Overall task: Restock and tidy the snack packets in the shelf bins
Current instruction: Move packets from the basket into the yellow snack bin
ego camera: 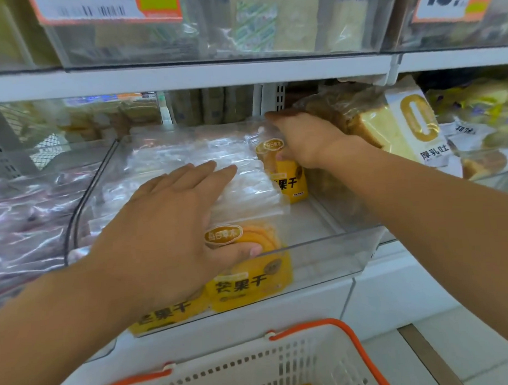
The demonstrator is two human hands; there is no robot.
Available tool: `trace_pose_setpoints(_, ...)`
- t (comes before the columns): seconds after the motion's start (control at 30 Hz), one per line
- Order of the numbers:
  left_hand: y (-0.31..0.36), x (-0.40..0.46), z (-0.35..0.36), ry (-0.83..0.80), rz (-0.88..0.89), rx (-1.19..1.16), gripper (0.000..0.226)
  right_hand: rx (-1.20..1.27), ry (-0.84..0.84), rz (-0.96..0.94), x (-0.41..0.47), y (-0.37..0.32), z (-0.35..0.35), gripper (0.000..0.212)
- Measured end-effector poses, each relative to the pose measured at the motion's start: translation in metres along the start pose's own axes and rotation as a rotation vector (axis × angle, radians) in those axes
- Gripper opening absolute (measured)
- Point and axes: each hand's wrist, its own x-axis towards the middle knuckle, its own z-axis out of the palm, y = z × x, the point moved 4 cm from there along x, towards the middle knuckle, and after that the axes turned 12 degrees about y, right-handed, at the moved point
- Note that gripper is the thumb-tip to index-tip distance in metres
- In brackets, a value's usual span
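A clear plastic bin (331, 264) on the white shelf holds several yellow dried-mango packets. My left hand (172, 222) lies flat across the row of packets, fingers straight on their clear tops, thumb against the front packet (250, 279). At the bin's back right, my right hand (300, 138) grips the top of an upright yellow packet (290, 185), fingers curled over its clear upper edge. Part of that packet is hidden by the hand.
A white basket with orange handles (305, 329) sits below the shelf. To the right lie bread loaves, one in a white and gold wrapper (413, 127). Shiny pinkish packets (21, 220) fill the left bin. Upper bins carry orange price tags (108, 8).
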Motion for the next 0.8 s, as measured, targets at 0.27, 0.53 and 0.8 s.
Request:
trace_pose_setpoints(0.27,0.001,-0.001,-0.001,-0.012,0.008,0.018,0.107,-0.024,-0.012,-0.002,-0.009,-0.001,-0.005,0.095)
trace_pose_setpoints(0.53,0.0,-0.001,0.001,-0.004,0.032,-0.006,0.108,0.028,-0.037,-0.018,-0.027,-0.003,-0.024,0.084)
trace_pose_setpoints(0.8,0.013,-0.032,-0.021,0.567,0.561,-0.04,0.046,0.17,0.635,-0.238,-0.132,-0.023,-0.083,0.021)
